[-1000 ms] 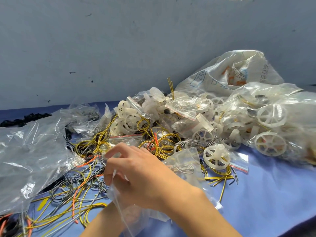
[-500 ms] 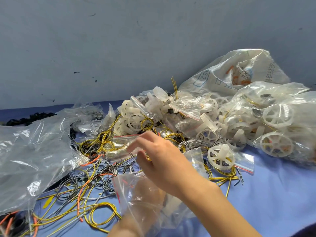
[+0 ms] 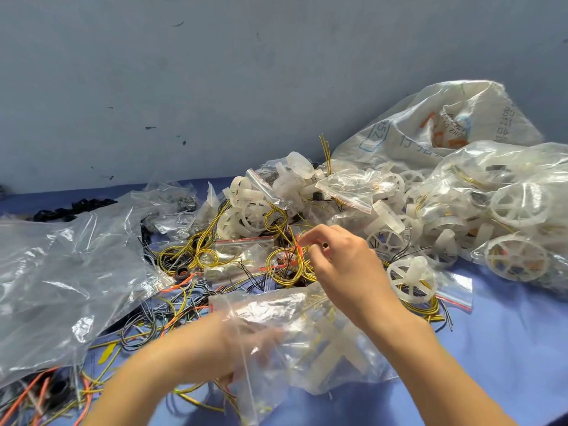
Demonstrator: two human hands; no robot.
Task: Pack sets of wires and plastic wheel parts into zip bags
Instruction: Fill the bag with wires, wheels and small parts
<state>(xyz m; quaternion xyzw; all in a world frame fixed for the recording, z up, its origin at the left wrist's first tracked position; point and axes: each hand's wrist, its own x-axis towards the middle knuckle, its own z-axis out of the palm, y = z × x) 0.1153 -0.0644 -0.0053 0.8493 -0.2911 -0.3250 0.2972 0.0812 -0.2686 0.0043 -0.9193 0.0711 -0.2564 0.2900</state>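
My left hand (image 3: pixel 246 342) sits inside a clear zip bag (image 3: pixel 307 330) near the front, fingers curled against the plastic and holding it open; a white plastic part shows through the bag. My right hand (image 3: pixel 341 259) reaches past the bag's mouth and pinches an orange wire (image 3: pixel 295 256) lying across a coil of yellow wire (image 3: pixel 282 265). A heap of white plastic wheels (image 3: pixel 255 210) lies just beyond. One loose wheel (image 3: pixel 410 279) rests on yellow wires to the right of my right wrist.
A big crumpled clear plastic sheet (image 3: pixel 61 272) covers the left. Loose orange, yellow and grey wires (image 3: pixel 159 312) tangle at front left. Filled clear bags of wheels (image 3: pixel 516 216) and a printed white sack (image 3: pixel 445 124) pile up at right, against a grey wall (image 3: pixel 215 87). Blue tabletop (image 3: pixel 507 333) shows at front right.
My right hand moved away from the bag toward the wire coil and now pinches an orange wire. My left hand has come into view inside the zip bag, which spread open.
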